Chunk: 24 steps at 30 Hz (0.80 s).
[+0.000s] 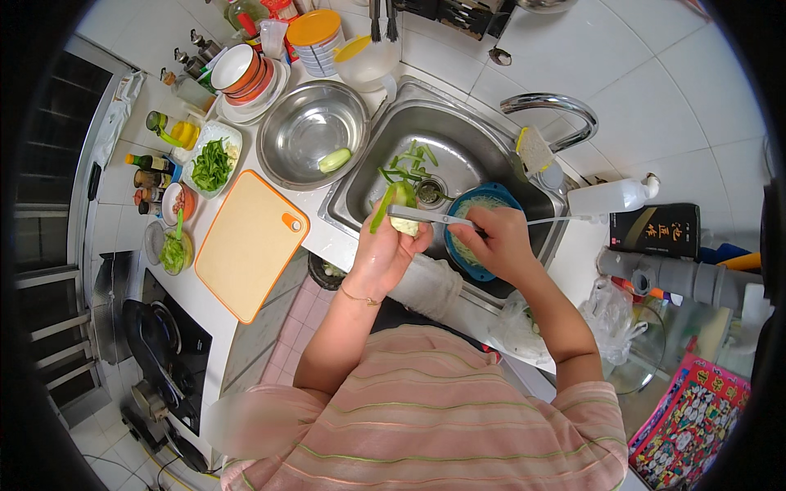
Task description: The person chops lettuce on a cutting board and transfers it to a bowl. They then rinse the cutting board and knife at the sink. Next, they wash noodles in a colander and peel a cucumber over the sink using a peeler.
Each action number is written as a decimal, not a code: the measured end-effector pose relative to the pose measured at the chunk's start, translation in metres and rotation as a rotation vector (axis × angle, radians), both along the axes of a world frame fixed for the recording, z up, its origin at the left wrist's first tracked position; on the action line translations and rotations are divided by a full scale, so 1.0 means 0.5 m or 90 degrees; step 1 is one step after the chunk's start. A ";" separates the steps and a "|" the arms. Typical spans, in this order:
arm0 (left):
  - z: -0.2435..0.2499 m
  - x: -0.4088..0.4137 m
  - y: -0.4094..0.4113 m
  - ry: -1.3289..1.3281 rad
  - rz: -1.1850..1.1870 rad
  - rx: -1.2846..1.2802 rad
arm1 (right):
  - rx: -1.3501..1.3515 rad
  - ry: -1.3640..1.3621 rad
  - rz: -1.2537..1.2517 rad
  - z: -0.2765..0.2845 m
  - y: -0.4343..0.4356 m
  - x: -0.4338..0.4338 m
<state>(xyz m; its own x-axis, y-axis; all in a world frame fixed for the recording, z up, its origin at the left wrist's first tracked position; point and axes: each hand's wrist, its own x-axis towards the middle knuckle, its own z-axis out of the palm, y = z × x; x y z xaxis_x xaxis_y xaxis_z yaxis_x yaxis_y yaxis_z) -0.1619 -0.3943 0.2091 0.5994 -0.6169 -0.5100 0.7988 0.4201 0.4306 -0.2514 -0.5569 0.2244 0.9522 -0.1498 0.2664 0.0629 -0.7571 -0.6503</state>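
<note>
My left hand [384,251] holds a partly peeled green vegetable [404,195] over the near edge of the steel sink [393,132]. A strip of green peel hangs at its left side. My right hand [498,242] grips a metal peeler [424,215], whose head lies against the vegetable. Green peelings [412,161] are scattered on the sink's floor near the drain [430,191]. Beneath my right hand, a blue colander [502,195] with pale shreds stands in the sink. A peeled pale green piece [334,160] lies in the large steel bowl [279,132] left of the sink.
An orange-edged cutting board [249,245] lies on the counter at left, beside a dish of cut greens [212,166]. The gas hob [175,356] is at lower left. A curved faucet [556,104] rises behind the sink. A cloth [430,285] hangs over its front edge, and plastic bags [611,319] lie at right.
</note>
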 end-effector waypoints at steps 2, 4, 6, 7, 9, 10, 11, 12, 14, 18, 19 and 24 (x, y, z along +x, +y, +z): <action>0.003 -0.002 -0.001 -0.047 -0.016 -0.009 | -0.018 -0.010 0.002 0.003 -0.002 -0.001; 0.004 -0.004 -0.003 -0.057 -0.012 0.003 | -0.039 -0.018 0.006 0.003 -0.005 0.001; 0.009 -0.006 -0.007 -0.060 0.005 0.022 | -0.061 -0.023 0.011 0.002 -0.008 0.003; 0.016 -0.007 -0.010 -0.058 0.019 0.035 | -0.054 -0.017 0.009 0.002 -0.008 0.003; 0.017 -0.007 -0.007 -0.070 0.016 0.011 | -0.038 -0.006 0.007 0.002 -0.008 0.006; 0.015 -0.003 0.000 -0.084 -0.002 -0.027 | -0.037 0.006 0.001 0.005 -0.009 0.009; 0.014 -0.002 0.005 -0.098 -0.020 -0.064 | -0.037 0.017 -0.004 0.010 -0.010 0.013; 0.018 -0.002 0.005 -0.100 -0.023 -0.063 | -0.037 0.028 -0.010 0.012 -0.012 0.016; 0.032 -0.003 0.005 -0.104 -0.029 -0.062 | -0.031 0.010 -0.001 0.007 -0.013 0.021; 0.041 -0.009 0.008 -0.130 -0.078 -0.016 | -0.065 0.053 -0.048 -0.021 -0.029 0.048; 0.038 -0.013 0.007 -0.126 -0.076 -0.018 | -0.083 0.060 -0.067 -0.039 -0.036 0.059; 0.030 -0.001 0.013 -0.102 -0.084 -0.039 | -0.073 0.147 -0.180 -0.132 -0.042 0.072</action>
<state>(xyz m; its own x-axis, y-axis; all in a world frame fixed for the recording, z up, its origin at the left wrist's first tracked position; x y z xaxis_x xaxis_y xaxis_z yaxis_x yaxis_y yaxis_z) -0.1622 -0.3878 0.2242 0.5818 -0.7227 -0.3731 0.7718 0.3459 0.5336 -0.2156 -0.5780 0.1586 0.9142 -0.3973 0.0798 -0.2976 -0.7920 -0.5331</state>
